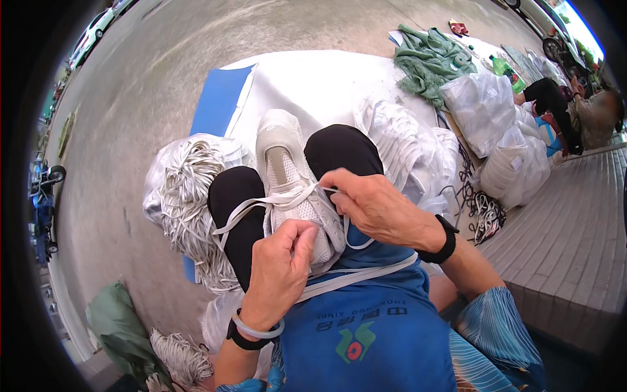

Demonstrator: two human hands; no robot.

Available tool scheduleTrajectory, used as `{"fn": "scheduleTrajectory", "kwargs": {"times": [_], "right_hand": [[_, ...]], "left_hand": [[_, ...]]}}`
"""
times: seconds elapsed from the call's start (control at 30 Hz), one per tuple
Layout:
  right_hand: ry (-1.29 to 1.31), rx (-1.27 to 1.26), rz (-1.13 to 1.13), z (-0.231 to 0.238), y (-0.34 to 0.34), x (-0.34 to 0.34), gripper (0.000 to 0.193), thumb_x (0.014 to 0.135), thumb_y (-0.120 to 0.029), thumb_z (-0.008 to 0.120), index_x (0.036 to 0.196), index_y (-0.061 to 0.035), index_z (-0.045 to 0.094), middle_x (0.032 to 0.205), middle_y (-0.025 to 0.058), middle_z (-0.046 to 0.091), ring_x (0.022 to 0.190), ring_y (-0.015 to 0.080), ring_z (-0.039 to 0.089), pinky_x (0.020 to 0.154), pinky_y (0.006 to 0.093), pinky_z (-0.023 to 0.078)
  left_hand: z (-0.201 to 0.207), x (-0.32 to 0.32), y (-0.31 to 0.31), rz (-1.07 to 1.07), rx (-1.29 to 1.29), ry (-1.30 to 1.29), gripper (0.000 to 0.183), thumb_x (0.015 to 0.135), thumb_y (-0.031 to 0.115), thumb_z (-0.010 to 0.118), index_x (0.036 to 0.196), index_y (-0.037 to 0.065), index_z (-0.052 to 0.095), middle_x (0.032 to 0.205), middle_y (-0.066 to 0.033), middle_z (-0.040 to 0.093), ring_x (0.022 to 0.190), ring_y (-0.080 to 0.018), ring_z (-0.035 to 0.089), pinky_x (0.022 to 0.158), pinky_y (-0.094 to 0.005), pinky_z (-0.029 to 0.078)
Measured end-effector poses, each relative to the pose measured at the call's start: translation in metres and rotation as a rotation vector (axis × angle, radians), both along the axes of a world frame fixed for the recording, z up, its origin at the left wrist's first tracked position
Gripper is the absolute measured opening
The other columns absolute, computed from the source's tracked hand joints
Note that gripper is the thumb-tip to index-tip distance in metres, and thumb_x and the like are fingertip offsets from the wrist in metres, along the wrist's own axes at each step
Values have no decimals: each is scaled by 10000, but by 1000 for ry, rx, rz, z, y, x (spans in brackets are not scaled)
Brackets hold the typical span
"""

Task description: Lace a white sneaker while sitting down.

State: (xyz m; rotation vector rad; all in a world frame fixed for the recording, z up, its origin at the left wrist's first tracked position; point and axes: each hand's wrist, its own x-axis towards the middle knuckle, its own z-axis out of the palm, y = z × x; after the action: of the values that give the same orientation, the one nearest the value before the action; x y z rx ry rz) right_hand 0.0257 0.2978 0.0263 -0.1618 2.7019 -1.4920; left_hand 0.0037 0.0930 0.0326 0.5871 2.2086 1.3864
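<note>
A blue vehicle [43, 215] is standing at the far left, and a green sack [117, 326] is slumping nearer the person. A bundle of laces [189, 196] is spilling out beside the left knee [234, 196]. The left hand [277, 271] is bringing thumb and finger together over the rear of the shoe [279, 134]; I cannot tell whether they are gripping anything. The pale shoe is resting between the knees, toe pointing away, with a loose white lace [245, 209] trailing over the left knee. The right hand [385, 209], apart from the left, is pinching the lace beside the shoe. Farther right, a green cloth [424, 65] is lying crumpled, clear bags [480, 104] are bulging, and another person [591, 121] is sitting beyond a slatted surface [562, 242].
</note>
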Motion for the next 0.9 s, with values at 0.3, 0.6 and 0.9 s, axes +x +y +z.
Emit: {"fn": "scheduleTrajectory", "kwargs": {"times": [0.3, 0.6, 0.9], "right_hand": [[285, 59, 41, -13, 10, -10, 128, 900, -113, 570, 869, 10, 584, 798, 181, 621, 768, 381, 624, 664, 445, 497], [300, 162, 85, -23, -1, -15, 78, 835, -66, 562, 793, -1, 566, 763, 184, 612, 736, 383, 629, 639, 461, 501], [196, 325, 158, -15, 9, -26, 111, 826, -74, 566, 755, 12, 573, 716, 215, 605, 708, 408, 620, 618, 465, 492]], "left_hand": [[4, -2, 12, 72, -119, 141, 245, 927, 48, 542, 1161, -9, 585, 673, -210, 616, 603, -325, 660, 559, -372, 485], [-13, 6, 21, 135, -134, 276, 225, 913, 56, 559, 1136, 25, 561, 641, -191, 605, 593, -365, 636, 542, -427, 473], [-25, 10, 26, 188, -125, 371, 335, 897, 72, 596, 1229, 31, 571, 639, -173, 603, 573, -336, 626, 541, -404, 477]]}}
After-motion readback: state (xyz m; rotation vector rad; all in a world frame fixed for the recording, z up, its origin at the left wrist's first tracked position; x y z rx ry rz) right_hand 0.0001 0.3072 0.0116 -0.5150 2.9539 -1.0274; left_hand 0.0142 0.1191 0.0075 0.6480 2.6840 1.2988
